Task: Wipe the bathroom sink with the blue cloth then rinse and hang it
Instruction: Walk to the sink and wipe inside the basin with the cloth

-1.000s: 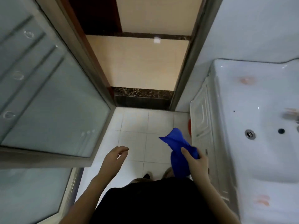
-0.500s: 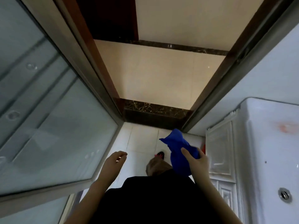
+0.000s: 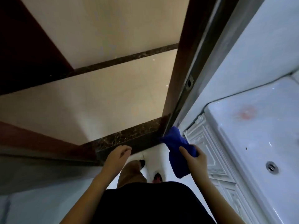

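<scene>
From the head camera, the right hand (image 3: pixel 196 159) reaches forward, thumb and fingers clasped round the bunched, soft blue cloth (image 3: pixel 177 151), just beside the embossed white cabinet door (image 3: pixel 208 152) under the glossy white sink (image 3: pixel 258 143). The left hand (image 3: pixel 117 156) hangs forward, fingers loosely curled, holding nothing, near the speckled dark stone threshold (image 3: pixel 129 136)
</scene>
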